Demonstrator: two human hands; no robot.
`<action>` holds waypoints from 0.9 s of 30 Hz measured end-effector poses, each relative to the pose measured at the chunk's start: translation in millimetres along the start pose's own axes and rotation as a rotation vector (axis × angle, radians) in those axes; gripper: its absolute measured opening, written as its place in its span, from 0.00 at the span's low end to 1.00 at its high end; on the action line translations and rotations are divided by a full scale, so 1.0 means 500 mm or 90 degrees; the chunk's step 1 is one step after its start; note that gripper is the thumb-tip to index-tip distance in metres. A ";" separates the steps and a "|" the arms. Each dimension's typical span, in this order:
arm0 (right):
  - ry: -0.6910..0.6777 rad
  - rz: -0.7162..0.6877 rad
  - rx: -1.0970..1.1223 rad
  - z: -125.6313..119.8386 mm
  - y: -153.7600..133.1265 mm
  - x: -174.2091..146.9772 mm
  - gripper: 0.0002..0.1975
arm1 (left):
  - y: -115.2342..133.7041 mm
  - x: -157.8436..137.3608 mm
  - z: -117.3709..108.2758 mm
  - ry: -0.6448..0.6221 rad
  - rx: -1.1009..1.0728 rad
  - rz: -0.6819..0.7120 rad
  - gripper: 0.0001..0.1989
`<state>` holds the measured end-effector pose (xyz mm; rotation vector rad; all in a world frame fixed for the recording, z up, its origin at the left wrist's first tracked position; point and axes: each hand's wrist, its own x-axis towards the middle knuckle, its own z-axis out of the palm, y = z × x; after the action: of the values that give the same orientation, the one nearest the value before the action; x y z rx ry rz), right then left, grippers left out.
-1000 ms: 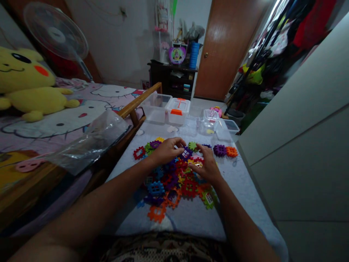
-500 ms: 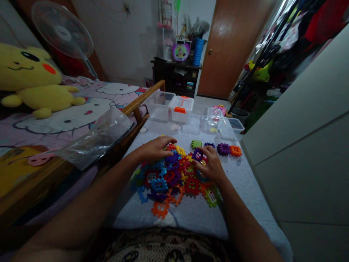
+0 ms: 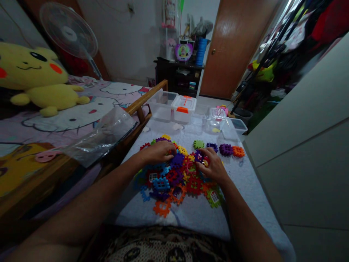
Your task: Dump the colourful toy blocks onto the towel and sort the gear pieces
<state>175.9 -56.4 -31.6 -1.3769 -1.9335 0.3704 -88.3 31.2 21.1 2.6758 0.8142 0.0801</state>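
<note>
A heap of colourful notched plastic building blocks (image 3: 162,183), several with window grids, lies on the cloth-covered table. My left hand (image 3: 158,152) is over the back left of the heap, its fingers curled downward and drawn together. Whatever is between those fingertips is hidden from view. Just below them sits a dark blue-purple block (image 3: 177,160). At the heap's right side, my right hand (image 3: 214,167) grips a purple window block (image 3: 199,156) between thumb and fingers. Behind that hand stand a light green block (image 3: 199,144) and an orange block (image 3: 238,151), with purple and blue ones between them.
Clear plastic bins (image 3: 161,105) and a lidded box with orange clips (image 3: 184,109) stand at the table's far end. A wooden bed rail (image 3: 147,97) borders the left, with a plastic bag (image 3: 105,134) over it. White cabinet panels (image 3: 305,145) flank the right.
My left hand's fingers have curled closer together over the heap. My right hand stays at the purple window block. The whole view has shifted slightly.
</note>
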 end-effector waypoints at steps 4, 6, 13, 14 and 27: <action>-0.004 0.005 0.012 -0.002 0.001 0.000 0.20 | 0.002 0.001 0.000 0.004 -0.028 0.023 0.06; -0.008 0.008 0.013 -0.002 0.003 -0.001 0.21 | 0.005 0.003 0.000 0.000 -0.045 0.020 0.08; 0.005 0.015 0.009 -0.003 0.013 -0.003 0.22 | 0.015 0.012 -0.001 -0.001 -0.099 -0.036 0.21; 0.005 0.014 0.012 -0.003 0.014 -0.002 0.22 | 0.017 0.013 -0.002 0.008 -0.108 -0.038 0.21; -0.012 0.016 0.074 -0.013 0.020 0.000 0.19 | 0.105 0.062 0.042 0.116 0.024 0.047 0.05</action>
<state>187.1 -53.9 -33.2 -1.3280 -1.8805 0.5026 -31.6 1.1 17.5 2.7637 0.7756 0.3340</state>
